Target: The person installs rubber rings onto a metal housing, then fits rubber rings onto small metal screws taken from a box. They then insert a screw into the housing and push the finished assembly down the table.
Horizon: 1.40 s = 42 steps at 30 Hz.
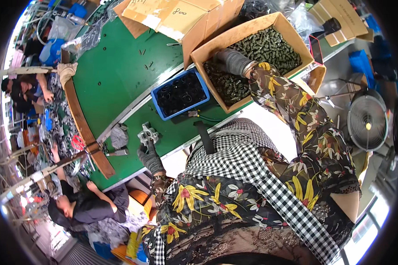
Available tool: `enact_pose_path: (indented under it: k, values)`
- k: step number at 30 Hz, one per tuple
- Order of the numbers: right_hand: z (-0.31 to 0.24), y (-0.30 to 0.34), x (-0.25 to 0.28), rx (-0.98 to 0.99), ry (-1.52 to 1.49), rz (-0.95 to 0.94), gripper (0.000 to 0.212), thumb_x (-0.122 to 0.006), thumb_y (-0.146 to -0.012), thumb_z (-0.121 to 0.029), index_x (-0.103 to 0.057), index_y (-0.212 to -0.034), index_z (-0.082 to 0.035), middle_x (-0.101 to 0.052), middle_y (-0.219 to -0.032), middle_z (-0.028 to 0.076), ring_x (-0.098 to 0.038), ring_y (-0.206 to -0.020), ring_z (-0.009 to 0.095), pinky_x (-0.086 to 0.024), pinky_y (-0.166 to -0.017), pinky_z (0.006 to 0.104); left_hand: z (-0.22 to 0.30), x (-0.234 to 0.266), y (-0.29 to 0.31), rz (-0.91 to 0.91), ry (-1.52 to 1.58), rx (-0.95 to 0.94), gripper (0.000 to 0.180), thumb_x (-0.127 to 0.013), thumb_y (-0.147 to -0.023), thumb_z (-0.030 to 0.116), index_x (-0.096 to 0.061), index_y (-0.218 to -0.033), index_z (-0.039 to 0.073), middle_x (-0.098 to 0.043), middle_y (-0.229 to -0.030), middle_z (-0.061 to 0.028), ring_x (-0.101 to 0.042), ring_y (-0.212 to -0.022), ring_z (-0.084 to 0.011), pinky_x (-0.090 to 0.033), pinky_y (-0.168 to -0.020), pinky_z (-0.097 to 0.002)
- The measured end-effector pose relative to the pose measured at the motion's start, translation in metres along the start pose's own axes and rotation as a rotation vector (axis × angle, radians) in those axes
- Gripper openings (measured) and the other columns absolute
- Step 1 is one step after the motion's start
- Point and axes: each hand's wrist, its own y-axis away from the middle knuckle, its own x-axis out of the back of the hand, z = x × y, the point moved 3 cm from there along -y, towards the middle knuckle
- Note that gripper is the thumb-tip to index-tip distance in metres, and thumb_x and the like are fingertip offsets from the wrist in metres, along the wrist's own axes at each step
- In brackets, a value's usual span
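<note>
My left hand (151,160), in a grey glove, grips a small silver-grey cast metal part (147,134) with rounded lobes, just above the green bench near its front edge. My right hand (231,61), also gloved in grey, reaches into an open cardboard box (229,107) at the back right. This box holds a heap of small dark cylindrical metal pieces (274,46) that look like springs. My right fingers are down among the pieces and hidden. Between my hands sits a blue plastic bin (180,94) of black rings.
A larger cardboard carton (177,17) stands behind the bin. A grey crumpled bag (119,136) and a grey-handled tool (117,152) lie left of my left hand. A wooden rail (82,119) edges the bench. A fan (367,121) stands right. Co-workers sit left.
</note>
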Motion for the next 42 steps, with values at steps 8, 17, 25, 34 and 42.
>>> enact_pose_path:
  k: [8, 17, 25, 34, 42]
  values:
    - [0.019, 0.000, -0.002, 0.080, -0.146, -0.099, 0.028, -0.067, -0.076, -0.025, -0.066, -0.101, -0.013, -0.061, -0.109, 0.013, -0.059, -0.100, 0.034, -0.048, -0.086, 0.0414, 0.003, -0.026, 0.043, -0.060, 0.102, 0.066, 0.041, -0.066, -0.085, 0.013, -0.050, -0.120, -0.001, -0.057, -0.111, -0.0174, -0.055, -0.100, -0.0237, -0.045, -0.087, -0.0356]
    - [0.018, 0.045, 0.055, 0.114, 0.199, -0.541, 0.035, -0.066, -0.080, -0.029, -0.062, -0.106, -0.006, -0.061, -0.104, 0.016, -0.058, -0.099, 0.034, -0.047, -0.086, 0.0430, 0.053, -0.036, 0.087, 0.027, 0.094, -0.039, 0.040, -0.065, -0.085, 0.009, -0.050, -0.120, -0.003, -0.059, -0.110, -0.0169, -0.058, -0.098, -0.0239, -0.046, -0.089, -0.0345]
    - [0.022, 0.048, 0.015, 0.171, 0.368, -0.490, 0.027, -0.065, -0.080, -0.025, -0.063, -0.098, -0.006, -0.061, -0.097, 0.017, -0.061, -0.094, 0.034, -0.050, -0.081, 0.0430, 0.211, -0.085, 0.105, -0.020, -0.045, -0.910, 0.029, -0.071, -0.075, 0.012, -0.063, -0.102, 0.005, -0.062, -0.094, -0.0136, -0.060, -0.088, -0.0291, -0.048, -0.078, -0.0379]
    - [0.030, 0.043, 0.010, 0.072, 0.310, -0.461, 0.028, -0.067, -0.075, -0.015, -0.063, -0.101, -0.007, -0.062, -0.101, 0.017, -0.061, -0.097, 0.034, -0.051, -0.081, 0.0439, 0.254, -0.293, 0.070, -0.849, -1.008, -0.872, 0.021, -0.061, -0.077, 0.006, -0.070, -0.096, 0.005, -0.067, -0.103, -0.0179, -0.064, -0.099, -0.0339, -0.052, -0.084, -0.0417]
    - [0.039, 0.050, 0.024, 0.023, 0.113, -0.371, 0.034, -0.067, -0.072, -0.015, -0.062, -0.105, -0.006, -0.063, -0.101, 0.018, -0.060, -0.099, 0.035, -0.048, -0.084, 0.0440, 0.247, -0.319, 0.063, -0.913, -0.877, -0.920, 0.028, -0.063, -0.073, 0.008, -0.067, -0.100, 0.008, -0.065, -0.103, -0.0183, -0.062, -0.098, -0.0357, -0.050, -0.087, -0.0422]
